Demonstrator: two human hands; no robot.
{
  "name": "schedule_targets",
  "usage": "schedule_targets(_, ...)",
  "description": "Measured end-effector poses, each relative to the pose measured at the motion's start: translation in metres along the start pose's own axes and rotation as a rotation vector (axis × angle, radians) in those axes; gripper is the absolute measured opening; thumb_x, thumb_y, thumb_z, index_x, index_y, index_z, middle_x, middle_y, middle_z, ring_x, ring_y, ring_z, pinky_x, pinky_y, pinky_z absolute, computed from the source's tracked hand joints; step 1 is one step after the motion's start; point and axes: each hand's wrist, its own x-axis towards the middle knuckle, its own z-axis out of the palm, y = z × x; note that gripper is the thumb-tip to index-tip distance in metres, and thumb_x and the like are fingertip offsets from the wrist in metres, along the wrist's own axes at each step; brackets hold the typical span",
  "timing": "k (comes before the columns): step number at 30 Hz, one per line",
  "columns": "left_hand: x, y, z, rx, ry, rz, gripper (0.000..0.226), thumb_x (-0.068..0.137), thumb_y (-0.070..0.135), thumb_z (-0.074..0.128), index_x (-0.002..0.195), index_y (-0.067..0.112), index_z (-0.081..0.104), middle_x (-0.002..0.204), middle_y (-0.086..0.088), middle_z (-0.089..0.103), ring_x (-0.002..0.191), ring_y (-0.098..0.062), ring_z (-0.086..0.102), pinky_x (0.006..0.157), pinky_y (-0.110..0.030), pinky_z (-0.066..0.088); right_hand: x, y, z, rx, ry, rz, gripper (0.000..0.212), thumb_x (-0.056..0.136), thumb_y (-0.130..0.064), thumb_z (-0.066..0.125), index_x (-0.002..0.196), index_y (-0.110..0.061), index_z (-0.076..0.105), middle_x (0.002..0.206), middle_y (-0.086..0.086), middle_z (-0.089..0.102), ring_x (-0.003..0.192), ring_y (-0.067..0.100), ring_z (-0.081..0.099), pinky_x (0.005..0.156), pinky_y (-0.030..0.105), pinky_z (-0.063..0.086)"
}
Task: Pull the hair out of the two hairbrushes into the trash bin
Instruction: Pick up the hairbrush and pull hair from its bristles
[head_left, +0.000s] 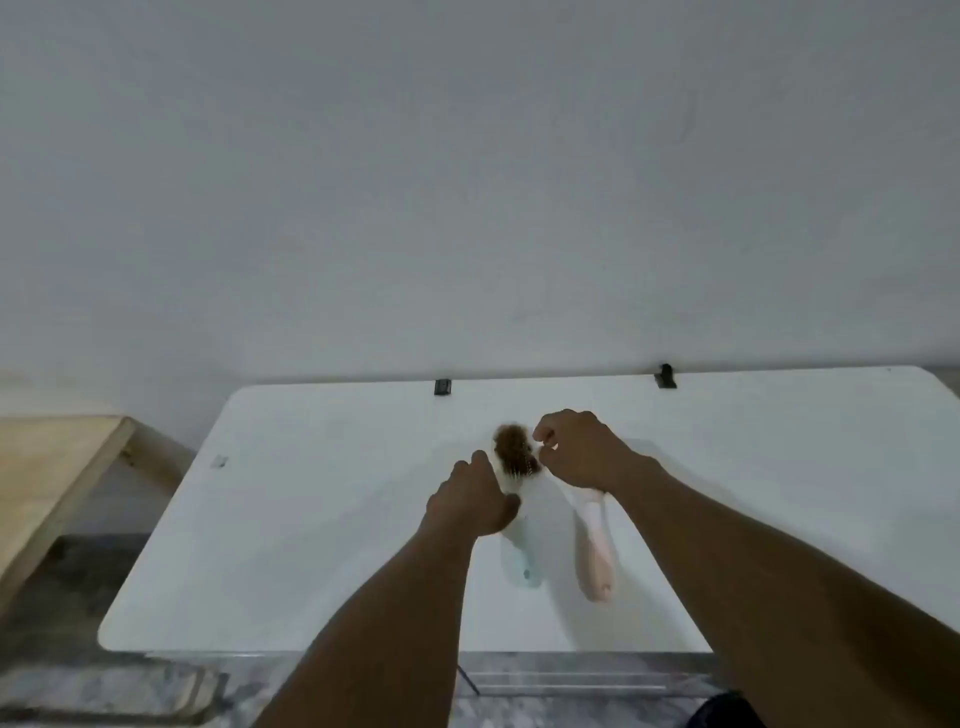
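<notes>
Two hairbrushes are lying on the white rectangular tabletop (311, 545), handles pointing toward the person. The left hand (475, 501) is pressing down on the white hairbrush with a pale green handle (519, 558), its fingers curled over the brush's edge. A clump of brown hair (511, 447) is sitting tangled in that brush's bristles. The right hand (579, 449) is hovering just beside the clump, fingers pinched narrowly; whether it is gripping strands is too blurred to tell. The pale pink plastic hairbrush (595, 561) is lying just to the right, partly under the right wrist.
</notes>
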Motion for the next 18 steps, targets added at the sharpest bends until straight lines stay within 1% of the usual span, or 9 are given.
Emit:
schedule_targets(2, 0.003, -0.003, 0.011, 0.014, -0.012, -0.06, 0.069, 0.086, 0.057, 0.066, 0.136, 0.014, 0.044, 0.136, -0.008, 0.053, 0.125, -0.031, 0.055, 0.099, -0.041, 0.046, 0.007, 0.001, 0.011, 0.016, 0.022, 0.008, 0.028, 0.09, -0.014, 0.054, 0.113, -0.013, 0.069, 0.116, 0.006, 0.07, 0.107, 0.026, 0.066, 0.095, 0.039, 0.054)
schedule_targets(4, 0.004, -0.005, 0.022, 0.012, -0.017, -0.104, 0.079, 0.079, 0.066, 0.068, 0.136, 0.017, 0.045, 0.134, -0.005, 0.056, 0.123, -0.028, 0.057, 0.096, -0.041, 0.048, 0.01, 0.003, 0.022, 0.007, 0.003, 0.035, 0.026, 0.091, -0.011, 0.053, 0.11, -0.006, 0.07, 0.111, 0.011, 0.072, 0.103, 0.029, 0.068, 0.091, 0.042, 0.056)
schedule_targets(5, 0.006, -0.004, 0.027, 0.018, -0.012, -0.118, 0.084, 0.075, 0.071, 0.068, 0.136, 0.018, 0.045, 0.133, -0.003, 0.057, 0.122, -0.027, 0.058, 0.095, -0.041, 0.048, 0.013, 0.006, 0.028, 0.007, -0.013, 0.044, 0.026, 0.091, -0.011, 0.053, 0.111, -0.005, 0.069, 0.111, 0.012, 0.073, 0.103, 0.03, 0.068, 0.091, 0.043, 0.056)
schedule_targets(7, 0.01, -0.002, 0.035, 0.024, 0.009, -0.138, 0.089, 0.07, 0.076, 0.069, 0.135, 0.02, 0.047, 0.13, -0.002, 0.059, 0.12, -0.026, 0.06, 0.092, -0.04, 0.048, 0.019, 0.012, 0.038, 0.026, -0.04, 0.058, 0.029, 0.093, -0.014, 0.053, 0.118, -0.007, 0.068, 0.117, 0.011, 0.072, 0.107, 0.029, 0.067, 0.095, 0.041, 0.055)
schedule_targets(9, 0.011, -0.001, 0.041, 0.026, 0.041, -0.142, 0.082, 0.073, 0.072, 0.069, 0.132, 0.02, 0.048, 0.127, -0.001, 0.059, 0.117, -0.025, 0.061, 0.088, -0.038, 0.047, 0.023, 0.014, 0.043, 0.038, -0.061, 0.068, 0.035, 0.095, -0.014, 0.052, 0.127, -0.009, 0.064, 0.125, 0.009, 0.068, 0.111, 0.028, 0.065, 0.098, 0.038, 0.054)
schedule_targets(11, 0.011, 0.0, 0.046, 0.012, 0.072, -0.134, 0.061, 0.083, 0.056, 0.067, 0.127, 0.018, 0.051, 0.125, -0.003, 0.059, 0.114, -0.026, 0.061, 0.085, -0.035, 0.046, 0.027, 0.016, 0.047, 0.058, -0.064, 0.069, 0.036, 0.096, -0.014, 0.051, 0.129, -0.01, 0.062, 0.128, 0.01, 0.067, 0.113, 0.027, 0.065, 0.099, 0.038, 0.053)
schedule_targets(13, 0.011, 0.001, 0.046, -0.022, 0.1, -0.14, 0.043, 0.087, 0.042, 0.061, 0.121, 0.016, 0.054, 0.121, -0.003, 0.06, 0.11, -0.026, 0.062, 0.081, -0.032, 0.044, 0.029, 0.015, 0.049, 0.106, -0.067, 0.071, 0.038, 0.096, -0.014, 0.052, 0.132, -0.011, 0.061, 0.131, 0.01, 0.066, 0.116, 0.026, 0.064, 0.101, 0.037, 0.052)
schedule_targets(16, 0.011, 0.001, 0.04, -0.085, 0.108, -0.133, 0.036, 0.089, 0.04, 0.056, 0.113, 0.014, 0.053, 0.113, -0.004, 0.062, 0.104, -0.028, 0.063, 0.077, -0.033, 0.044, 0.029, 0.011, 0.044, 0.165, -0.04, 0.081, 0.036, 0.096, -0.015, 0.053, 0.131, -0.012, 0.062, 0.131, 0.009, 0.065, 0.12, 0.025, 0.061, 0.103, 0.036, 0.05)
schedule_targets(18, 0.01, 0.003, 0.032, -0.148, 0.124, -0.1, 0.033, 0.089, 0.04, 0.055, 0.107, 0.013, 0.051, 0.105, -0.004, 0.063, 0.094, -0.028, 0.063, 0.073, -0.033, 0.046, 0.028, 0.007, 0.035, 0.211, 0.011, 0.086, 0.032, 0.096, -0.015, 0.054, 0.126, -0.013, 0.064, 0.125, 0.004, 0.065, 0.117, 0.022, 0.06, 0.096, 0.031, 0.047)
